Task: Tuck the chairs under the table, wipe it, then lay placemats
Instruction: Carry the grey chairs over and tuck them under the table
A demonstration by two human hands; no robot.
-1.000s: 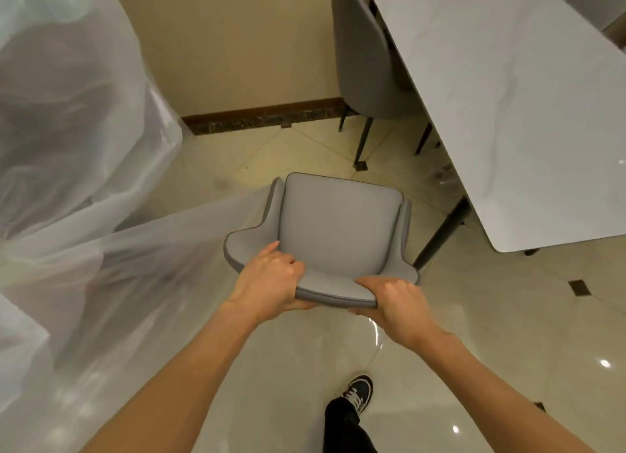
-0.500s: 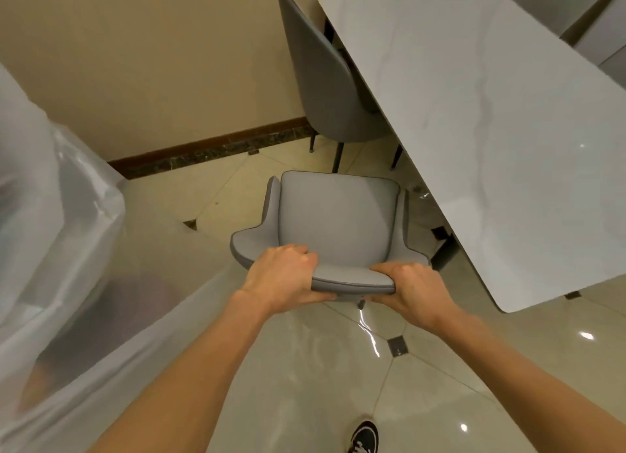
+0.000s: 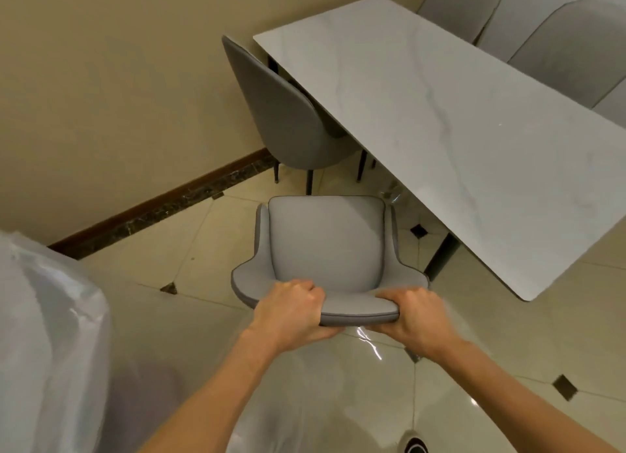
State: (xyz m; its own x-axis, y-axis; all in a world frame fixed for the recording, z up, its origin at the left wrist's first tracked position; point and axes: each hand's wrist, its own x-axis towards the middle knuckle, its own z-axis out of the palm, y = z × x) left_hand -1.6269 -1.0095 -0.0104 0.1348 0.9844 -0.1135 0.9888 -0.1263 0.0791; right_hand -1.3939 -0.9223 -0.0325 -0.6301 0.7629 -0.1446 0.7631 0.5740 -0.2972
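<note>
A grey padded chair [image 3: 327, 242] stands on the tiled floor just left of the white marble table [image 3: 440, 120], near the table's front corner. My left hand [image 3: 291, 312] grips the top edge of its backrest on the left. My right hand [image 3: 418, 317] grips the same edge on the right. A second grey chair [image 3: 288, 113] is pushed in along the table's left side, its back toward me. More grey chairs [image 3: 555, 35] line the table's far side.
A beige wall [image 3: 118, 79] with a dark baseboard [image 3: 162, 205] runs behind the chairs. Furniture wrapped in clear plastic [image 3: 47, 344] fills the lower left. A dark table leg [image 3: 440, 256] stands beside the held chair. My shoe [image 3: 411, 446] shows at the bottom.
The view has swung right and up, so more of the table and the far chairs appear. Both hands keep their grip on the chair's backrest; the plastic-wrapped furniture has slid further left.
</note>
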